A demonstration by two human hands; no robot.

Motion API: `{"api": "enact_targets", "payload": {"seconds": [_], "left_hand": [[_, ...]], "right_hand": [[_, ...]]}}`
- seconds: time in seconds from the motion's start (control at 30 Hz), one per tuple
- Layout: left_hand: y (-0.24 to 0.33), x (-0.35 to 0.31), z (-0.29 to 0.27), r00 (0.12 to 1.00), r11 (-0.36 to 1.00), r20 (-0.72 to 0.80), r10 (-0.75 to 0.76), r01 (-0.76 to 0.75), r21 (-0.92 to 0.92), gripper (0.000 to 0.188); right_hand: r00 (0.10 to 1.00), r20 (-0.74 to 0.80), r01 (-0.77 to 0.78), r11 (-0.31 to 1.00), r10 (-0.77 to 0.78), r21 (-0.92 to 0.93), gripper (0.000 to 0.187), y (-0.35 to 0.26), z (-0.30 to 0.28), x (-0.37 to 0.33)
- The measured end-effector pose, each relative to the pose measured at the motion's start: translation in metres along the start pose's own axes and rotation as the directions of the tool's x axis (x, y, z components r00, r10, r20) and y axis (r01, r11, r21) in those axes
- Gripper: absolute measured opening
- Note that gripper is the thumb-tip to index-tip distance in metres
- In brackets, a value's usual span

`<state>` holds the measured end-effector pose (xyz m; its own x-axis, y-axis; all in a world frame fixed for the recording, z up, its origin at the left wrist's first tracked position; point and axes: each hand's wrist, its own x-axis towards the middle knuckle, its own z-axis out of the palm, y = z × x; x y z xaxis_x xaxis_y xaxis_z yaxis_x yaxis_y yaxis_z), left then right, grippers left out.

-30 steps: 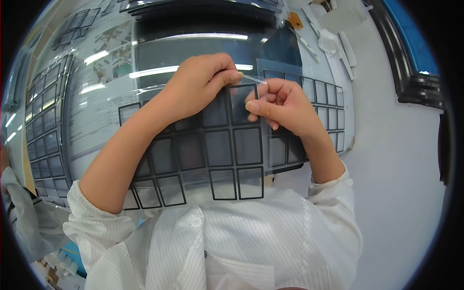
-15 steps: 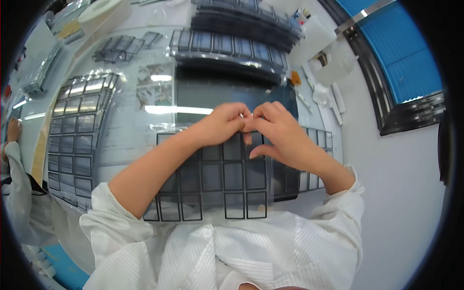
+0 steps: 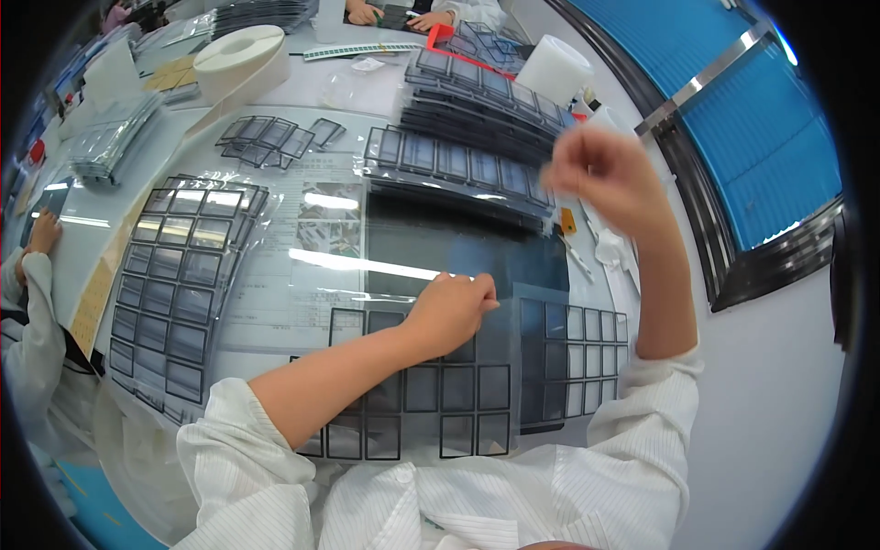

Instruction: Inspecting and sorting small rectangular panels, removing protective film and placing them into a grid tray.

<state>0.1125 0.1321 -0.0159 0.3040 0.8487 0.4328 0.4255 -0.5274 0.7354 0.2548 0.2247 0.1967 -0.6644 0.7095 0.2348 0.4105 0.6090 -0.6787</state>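
My left hand (image 3: 454,313) is closed, its fingertips pinched together over the upper part of a clear sheet of black rectangular frames (image 3: 421,412). Whatever sits between those fingers is too small or hidden to make out. Raised to the far right, my right hand (image 3: 607,179) is blurred, with its fingers curled in toward the thumb. It appears beside the right end of a stack of framed sheets (image 3: 458,160); anything in its grip cannot be made out. Beneath and beyond my left hand lies a dark mat (image 3: 412,234).
More framed sheets (image 3: 179,275) lie at left, with loose black frames (image 3: 266,139) beyond. A second sheet of frames (image 3: 587,353) is at right. A wide white roll (image 3: 240,50) stands far left. Co-workers' hands show at the left edge (image 3: 44,231) and far side (image 3: 365,14).
My hands were together over the sheet's top edge. My right hand has moved away, up and to the right; my left stays over the sheet. The view has shifted, showing more of the far table.
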Motion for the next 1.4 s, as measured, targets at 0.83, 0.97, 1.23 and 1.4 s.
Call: {"api": "enact_targets", "payload": {"seconds": [0.83, 0.97, 1.23, 1.4], "left_hand": [[-0.004, 0.004, -0.006, 0.961, 0.960, 0.224, 0.165, -0.208, 0.185, 0.013], [-0.011, 0.005, -0.008, 0.979, 0.986, 0.172, 0.114, -0.132, 0.101, 0.013], [-0.019, 0.013, -0.007, 0.984, 0.970, 0.179, 0.009, 0.034, -0.241, 0.016], [-0.026, 0.012, -0.001, 0.979, 0.924, 0.206, 0.012, 0.068, -0.377, 0.017]], "right_hand": [[0.995, 0.012, -0.085, 0.758, 0.101, 0.647, 0.020, 0.125, -0.047, 0.195], [0.910, 0.253, -0.360, 0.929, 0.328, 0.088, 0.024, 0.023, 0.001, 0.051], [0.732, 0.301, -0.576, 0.791, 0.611, -0.205, 0.035, 0.048, 0.060, -0.124], [0.680, 0.397, -0.704, 0.700, 0.616, 0.120, 0.026, 0.033, 0.096, -0.176]]}}
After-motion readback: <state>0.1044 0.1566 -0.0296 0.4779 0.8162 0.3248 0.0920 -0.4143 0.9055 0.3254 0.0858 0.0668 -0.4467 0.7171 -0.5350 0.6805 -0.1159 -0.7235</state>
